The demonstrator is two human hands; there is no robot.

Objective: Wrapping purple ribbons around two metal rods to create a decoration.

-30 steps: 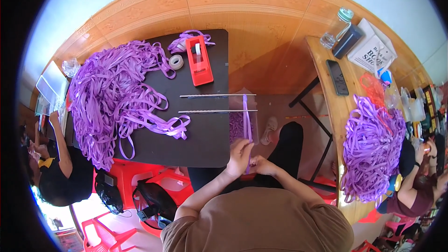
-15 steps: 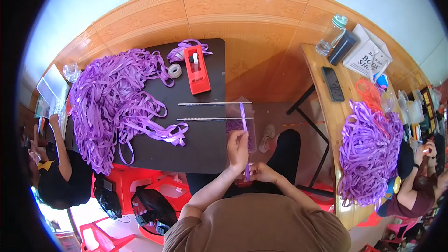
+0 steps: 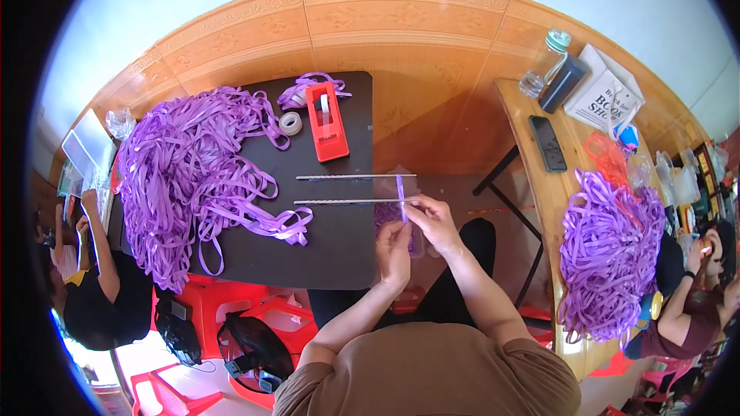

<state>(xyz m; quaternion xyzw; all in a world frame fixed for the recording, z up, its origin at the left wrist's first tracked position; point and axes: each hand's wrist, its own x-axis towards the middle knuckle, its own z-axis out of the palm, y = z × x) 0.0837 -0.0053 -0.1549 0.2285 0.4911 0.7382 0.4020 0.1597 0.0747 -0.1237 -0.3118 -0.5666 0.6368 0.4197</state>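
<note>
Two thin metal rods, a far one point(image 3: 347, 177) and a near one point(image 3: 347, 202), lie side by side on the dark table point(image 3: 308, 270) and jut past its right edge. A narrow purple ribbon point(image 3: 400, 187) runs across their protruding ends. Just on the near side of the rods, my left hand point(image 3: 394, 253) is closed, pinching the ribbon. My right hand point(image 3: 433, 223) is closed too, its thumb and fingertips pinching the ribbon at the near rod's tip. The ribbon's lower part is hidden by my hands.
A big heap of purple ribbon point(image 3: 177, 169) covers the table's left, with a red tape dispenser point(image 3: 332, 146) and a tape roll point(image 3: 290, 123) behind. On the wooden table point(image 3: 532, 162) at right are more ribbon point(image 3: 609, 254), a phone point(image 3: 546, 142) and bottles. People sit at both sides.
My right hand has risen from near my lap to the near rod's tip and now pinches the ribbon there. My left hand has lowered slightly. The ribbon's hanging tail no longer shows.
</note>
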